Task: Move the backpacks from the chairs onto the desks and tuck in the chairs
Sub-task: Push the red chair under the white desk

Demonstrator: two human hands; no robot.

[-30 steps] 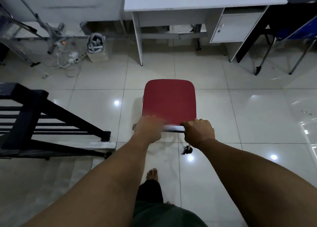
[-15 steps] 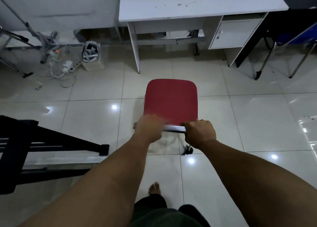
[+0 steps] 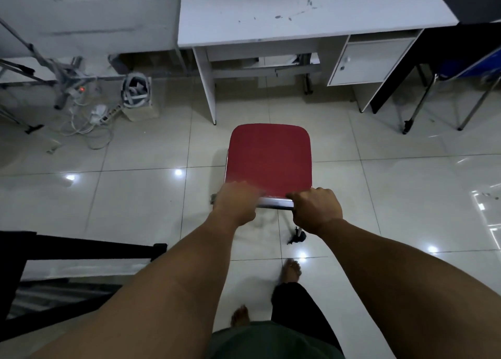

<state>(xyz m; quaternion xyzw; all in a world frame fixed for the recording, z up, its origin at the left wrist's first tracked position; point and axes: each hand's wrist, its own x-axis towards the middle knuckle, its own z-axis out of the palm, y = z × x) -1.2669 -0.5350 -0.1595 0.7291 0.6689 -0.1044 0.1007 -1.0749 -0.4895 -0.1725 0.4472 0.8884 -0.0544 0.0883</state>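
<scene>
A red chair with a padded seat and a metal frame stands on the tiled floor in front of a white desk. My left hand and my right hand both grip the chair's metal back bar at its near edge. The seat is bare and points toward the leg gap under the desk, a short way off. A black strap end shows at the desk's far edge; no backpack body is in view.
A white drawer cabinet closes the desk's right side. A blue chair with metal legs stands at the right. Cables, a power strip and a small bin lie at the left. A black frame sits near left.
The chair, held by both hands, has moved forward toward the desk, and I have stepped along with it. The black frame at the left has slid back and out of view.
</scene>
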